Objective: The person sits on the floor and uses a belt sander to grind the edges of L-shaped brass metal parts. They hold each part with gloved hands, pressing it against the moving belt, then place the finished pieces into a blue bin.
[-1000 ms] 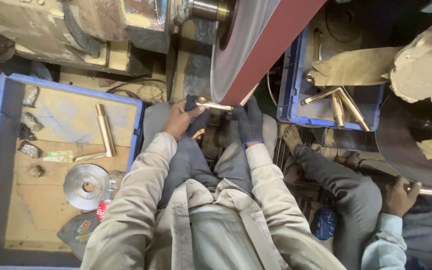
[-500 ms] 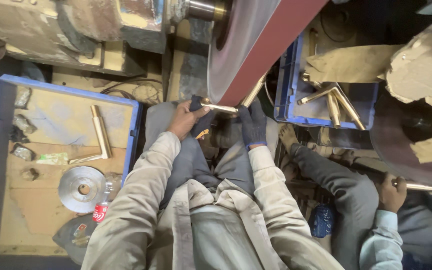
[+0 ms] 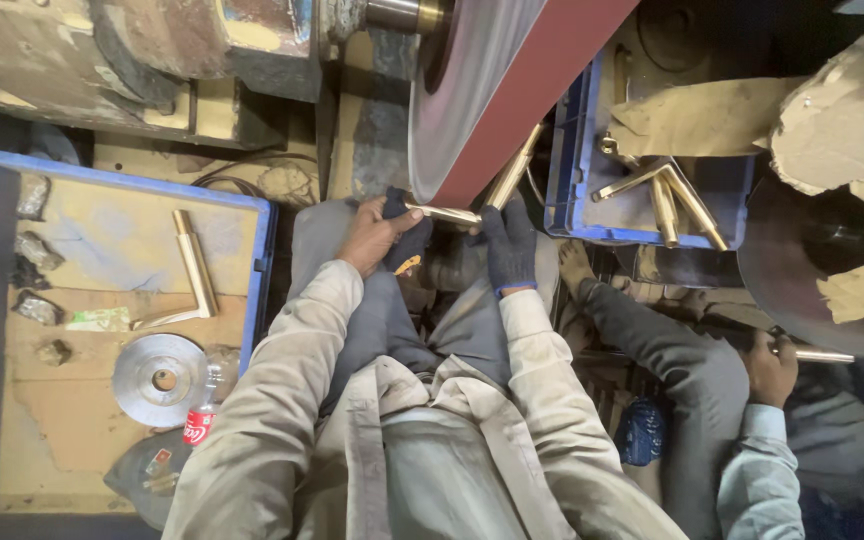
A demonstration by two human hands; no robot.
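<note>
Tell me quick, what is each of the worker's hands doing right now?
Left hand: closed on a dark cloth and one end of the bent brass pipe.
Right hand: gloved, closed on the same pipe.

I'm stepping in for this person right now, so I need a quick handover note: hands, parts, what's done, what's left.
Left hand: bare, gripping a dark rag around one end of the bent brass tube.
Right hand: in a dark glove, holding the tube's other leg.
The tube is pressed against the red sanding belt.
One brass tube lies in the left blue tray; several are in the right blue crate.
Which are finished cannot be told.
</note>
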